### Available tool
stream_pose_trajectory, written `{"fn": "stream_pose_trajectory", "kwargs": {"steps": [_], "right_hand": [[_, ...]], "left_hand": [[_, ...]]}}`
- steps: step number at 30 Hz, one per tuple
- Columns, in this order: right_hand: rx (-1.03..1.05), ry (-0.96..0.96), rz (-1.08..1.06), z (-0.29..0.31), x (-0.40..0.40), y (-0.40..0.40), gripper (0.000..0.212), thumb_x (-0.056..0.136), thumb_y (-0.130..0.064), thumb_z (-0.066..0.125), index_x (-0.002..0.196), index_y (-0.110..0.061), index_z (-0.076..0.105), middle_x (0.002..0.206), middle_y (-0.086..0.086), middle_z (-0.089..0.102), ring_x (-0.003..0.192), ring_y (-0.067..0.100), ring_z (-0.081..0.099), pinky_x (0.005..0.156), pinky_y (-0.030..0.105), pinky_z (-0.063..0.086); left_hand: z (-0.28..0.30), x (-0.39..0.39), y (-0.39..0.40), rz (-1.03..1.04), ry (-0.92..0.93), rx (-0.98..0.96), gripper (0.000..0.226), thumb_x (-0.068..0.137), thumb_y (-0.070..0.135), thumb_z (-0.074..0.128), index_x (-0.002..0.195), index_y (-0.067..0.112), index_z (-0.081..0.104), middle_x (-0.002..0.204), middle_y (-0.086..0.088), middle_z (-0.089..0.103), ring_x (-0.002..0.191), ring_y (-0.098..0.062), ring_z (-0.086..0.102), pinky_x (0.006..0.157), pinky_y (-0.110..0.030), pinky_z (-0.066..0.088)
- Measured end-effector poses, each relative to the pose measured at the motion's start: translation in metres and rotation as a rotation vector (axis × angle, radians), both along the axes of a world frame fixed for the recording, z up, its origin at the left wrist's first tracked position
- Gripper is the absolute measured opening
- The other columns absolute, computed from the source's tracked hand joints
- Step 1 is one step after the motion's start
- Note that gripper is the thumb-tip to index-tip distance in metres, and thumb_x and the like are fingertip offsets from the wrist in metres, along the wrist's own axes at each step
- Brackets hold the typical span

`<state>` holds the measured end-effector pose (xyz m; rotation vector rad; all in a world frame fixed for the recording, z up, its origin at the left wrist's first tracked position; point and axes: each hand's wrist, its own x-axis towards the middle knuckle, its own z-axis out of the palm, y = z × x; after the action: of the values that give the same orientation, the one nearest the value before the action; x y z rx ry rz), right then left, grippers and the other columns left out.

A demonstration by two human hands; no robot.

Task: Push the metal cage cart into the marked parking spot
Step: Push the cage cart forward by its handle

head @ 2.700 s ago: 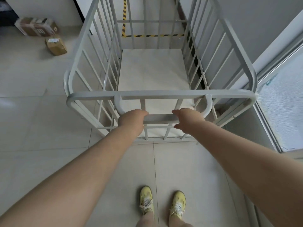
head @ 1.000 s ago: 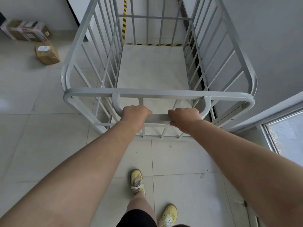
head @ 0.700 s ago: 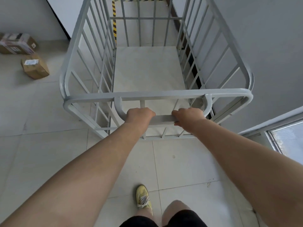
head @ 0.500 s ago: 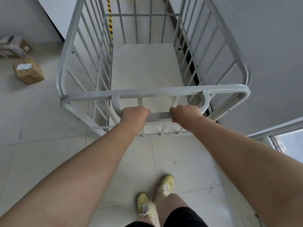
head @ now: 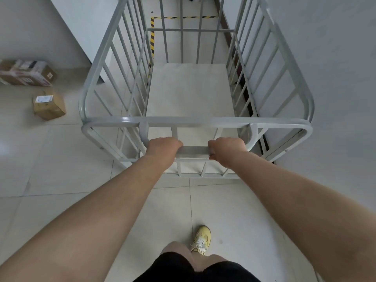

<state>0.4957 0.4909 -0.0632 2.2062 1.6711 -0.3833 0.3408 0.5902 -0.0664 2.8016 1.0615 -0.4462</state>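
A grey metal cage cart stands straight ahead of me, barred on all sides, with a pale empty floor panel. Both hands grip its low curved handle bar: my left hand on the left part, my right hand on the right part. Yellow-and-black striped tape marks the parking spot on the floor. One strip runs along the cart's left side and another crosses beyond its far end. The cart's front half lies between the tape and the right wall.
A grey wall runs close along the cart's right side. A white wall corner juts out at the left. Two cardboard boxes lie on the tiled floor at the left, a large one and a small one. My yellow shoe is below.
The cart has rolled forward along the right wall, and the taped marking now lies around its front. The window at the right has dropped out of view. My feet have stepped forward.
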Motion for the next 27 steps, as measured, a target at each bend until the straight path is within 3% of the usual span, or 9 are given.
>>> {"fn": "stream_pose_trajectory", "kwargs": {"steps": [4, 6, 9, 15, 21, 25, 27], "right_hand": [[0.021, 0.016, -0.027, -0.002, 0.025, 0.036, 0.025, 0.098, -0.034, 0.048, 0.115, -0.018, 0.054, 0.089, 0.0, 0.05, 0.099, 0.025, 0.062, 0.063, 0.03, 0.037], [0.031, 0.018, -0.024, -0.003, 0.037, 0.054, 0.023, 0.099, -0.033, 0.047, 0.114, -0.017, 0.055, 0.094, 0.003, 0.056, 0.099, 0.025, 0.062, 0.063, 0.031, 0.036], [0.017, 0.018, -0.013, -0.002, 0.056, 0.086, 0.024, 0.099, -0.034, 0.047, 0.114, -0.016, 0.054, 0.089, 0.001, 0.05, 0.099, 0.026, 0.062, 0.064, 0.031, 0.037], [-0.008, -0.033, 0.021, -0.003, 0.092, 0.15, 0.023, 0.1, -0.033, 0.044, 0.114, -0.015, 0.051, 0.086, 0.001, 0.049, 0.078, 0.025, 0.055, 0.061, 0.031, 0.036], [-0.032, -0.086, 0.029, -0.006, 0.132, 0.222, 0.025, 0.101, -0.03, 0.043, 0.121, -0.015, 0.046, 0.092, 0.005, 0.055, 0.08, 0.026, 0.058, 0.056, 0.031, 0.034], [-0.093, -0.089, 0.052, -0.004, 0.16, 0.273, 0.03, 0.102, -0.035, 0.039, 0.121, -0.013, 0.045, 0.065, -0.001, 0.038, 0.073, 0.023, 0.047, 0.045, 0.026, 0.024], [-0.104, -0.089, 0.055, -0.002, 0.173, 0.296, 0.033, 0.102, -0.037, 0.038, 0.122, -0.013, 0.045, 0.063, -0.001, 0.034, 0.072, 0.023, 0.046, 0.043, 0.025, 0.021]], "left_hand": [[0.001, 0.027, 0.036, 0.013, -0.001, -0.009, 0.033, 0.086, -0.003, 0.048, 0.108, 0.017, 0.063, 0.093, -0.004, 0.058, 0.078, -0.024, 0.047, 0.064, -0.03, 0.033], [0.0, 0.039, 0.055, 0.021, -0.008, -0.006, 0.033, 0.087, -0.002, 0.047, 0.108, 0.018, 0.063, 0.102, -0.006, 0.063, 0.08, -0.025, 0.05, 0.065, -0.029, 0.033], [-0.001, 0.055, 0.085, 0.036, 0.024, 0.036, 0.026, 0.091, 0.002, 0.048, 0.106, 0.017, 0.062, 0.106, -0.007, 0.063, 0.094, -0.029, 0.061, 0.066, -0.03, 0.034], [-0.005, 0.089, 0.155, -0.01, 0.057, 0.062, 0.019, 0.095, 0.009, 0.049, 0.11, 0.015, 0.06, 0.108, -0.007, 0.062, 0.099, -0.029, 0.062, 0.065, -0.031, 0.035], [-0.008, 0.127, 0.229, -0.071, 0.013, 0.046, 0.022, 0.097, 0.008, 0.048, 0.116, 0.015, 0.057, 0.114, -0.007, 0.06, 0.103, -0.029, 0.061, 0.071, -0.032, 0.04], [-0.009, 0.152, 0.277, -0.082, 0.003, 0.052, 0.021, 0.097, 0.008, 0.048, 0.115, 0.015, 0.056, 0.113, -0.006, 0.061, 0.102, -0.03, 0.063, 0.075, -0.033, 0.045], [-0.009, 0.165, 0.299, -0.079, 0.009, 0.05, 0.021, 0.096, 0.007, 0.048, 0.114, 0.015, 0.056, 0.113, -0.006, 0.061, 0.101, -0.031, 0.063, 0.074, -0.033, 0.045]]}}
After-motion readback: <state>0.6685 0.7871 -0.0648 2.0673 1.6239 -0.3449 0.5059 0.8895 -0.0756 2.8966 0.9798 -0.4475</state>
